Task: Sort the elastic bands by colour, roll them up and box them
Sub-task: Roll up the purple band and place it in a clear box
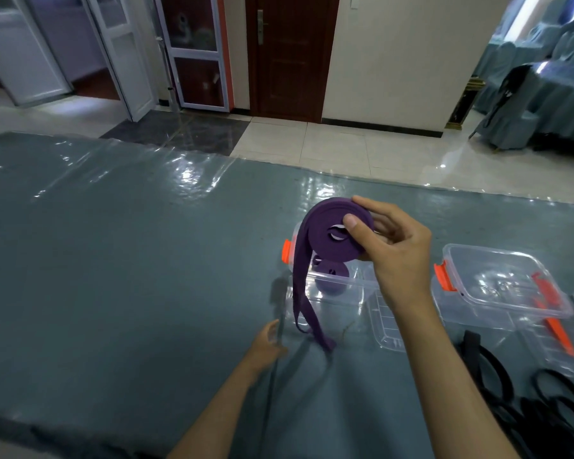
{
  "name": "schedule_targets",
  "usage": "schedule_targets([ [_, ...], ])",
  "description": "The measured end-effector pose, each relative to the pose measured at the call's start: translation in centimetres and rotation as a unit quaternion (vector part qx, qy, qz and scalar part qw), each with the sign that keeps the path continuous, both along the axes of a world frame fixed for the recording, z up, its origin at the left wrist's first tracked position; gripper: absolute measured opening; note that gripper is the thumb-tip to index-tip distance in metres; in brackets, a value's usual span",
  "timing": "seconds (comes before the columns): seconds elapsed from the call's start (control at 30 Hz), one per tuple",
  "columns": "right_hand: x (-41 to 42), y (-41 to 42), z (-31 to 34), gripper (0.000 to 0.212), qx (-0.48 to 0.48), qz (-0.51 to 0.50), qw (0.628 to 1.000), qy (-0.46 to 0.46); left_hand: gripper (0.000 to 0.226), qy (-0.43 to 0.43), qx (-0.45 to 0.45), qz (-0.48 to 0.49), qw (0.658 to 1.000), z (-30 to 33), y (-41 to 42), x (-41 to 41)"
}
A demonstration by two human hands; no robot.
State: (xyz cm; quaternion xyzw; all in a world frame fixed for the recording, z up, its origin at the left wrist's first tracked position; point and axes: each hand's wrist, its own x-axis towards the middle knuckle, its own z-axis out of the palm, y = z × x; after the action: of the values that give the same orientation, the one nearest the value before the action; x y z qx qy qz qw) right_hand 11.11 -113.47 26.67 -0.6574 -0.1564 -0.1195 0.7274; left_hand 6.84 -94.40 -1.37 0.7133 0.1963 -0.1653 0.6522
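Right hand (395, 256): thumb (353, 226) pressed on the face of the purple coil (332, 231), fingers curled round its far rim, so it pinches the roll and holds it in the air above the left box (332, 286). Coil not finished: a loose tail (304, 293) hangs down from its left side and its end reaches the table (113, 260) near the box's front.

Left hand (267, 342): low on the table, fingers look curled on a thin dark strap (272, 376) running toward the near edge; blurred, so the grip is a judgement.

Progress, judged: one purple roll (332, 276) already lies inside the left box, so purple is partly boxed. The held band needs its tail wound in, then goes in the same box. Right box (497, 286) is clear with orange latches and looks empty of bands. A tangle of black bands (527, 392) lies unrolled at the near right, just in front of that box. Clear lids (386, 326) lie flat by the boxes, none on. So roughly early to middle: black not started, no box closed.

Writing: no brand, label or readable text on boxes, bands or table.
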Motion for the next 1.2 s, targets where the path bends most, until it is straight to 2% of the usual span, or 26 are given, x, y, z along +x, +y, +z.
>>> schedule_targets([
  [0.13,-0.4,-0.1,0.5,0.033,0.023,-0.001,1.000,0.005,0.061,0.034,-0.060,0.032,0.997,-0.4,-1.7,0.2],
  [0.23,-0.7,-0.4,0.8,0.033,0.041,-0.006,0.999,0.008,0.032,0.046,-0.121,0.078,0.988,0.2,-3.0,0.9],
  [0.37,-1.0,-0.8,1.0,0.031,0.045,-0.009,0.999,0.009,0.026,0.064,-0.118,0.094,0.987,0.3,-2.7,1.3],
  [0.5,-1.0,-1.3,1.2,0.029,0.039,-0.016,0.999,0.002,0.009,0.027,-0.090,0.069,0.993,-0.5,-1.8,0.4],
  [0.67,-0.6,-2.8,0.4,0.030,0.015,-0.043,0.999,-0.003,0.018,0.039,-0.138,0.118,0.983,-1.2,0.2,-0.6],
  [0.87,0.1,-4.5,-2.0,0.032,0.022,-0.080,0.996,0.028,0.012,0.053,-0.174,0.180,0.967,-1.6,3.1,-1.8],
  [1.07,0.7,-5.5,-4.0,0.033,0.028,-0.101,0.993,0.054,0.027,0.035,-0.159,0.168,0.972,-2.2,5.7,-3.1],
  [1.2,1.0,-6.0,-5.3,0.033,0.025,-0.104,0.992,0.062,0.025,0.063,-0.210,0.222,0.950,-1.4,6.4,-3.4],
])
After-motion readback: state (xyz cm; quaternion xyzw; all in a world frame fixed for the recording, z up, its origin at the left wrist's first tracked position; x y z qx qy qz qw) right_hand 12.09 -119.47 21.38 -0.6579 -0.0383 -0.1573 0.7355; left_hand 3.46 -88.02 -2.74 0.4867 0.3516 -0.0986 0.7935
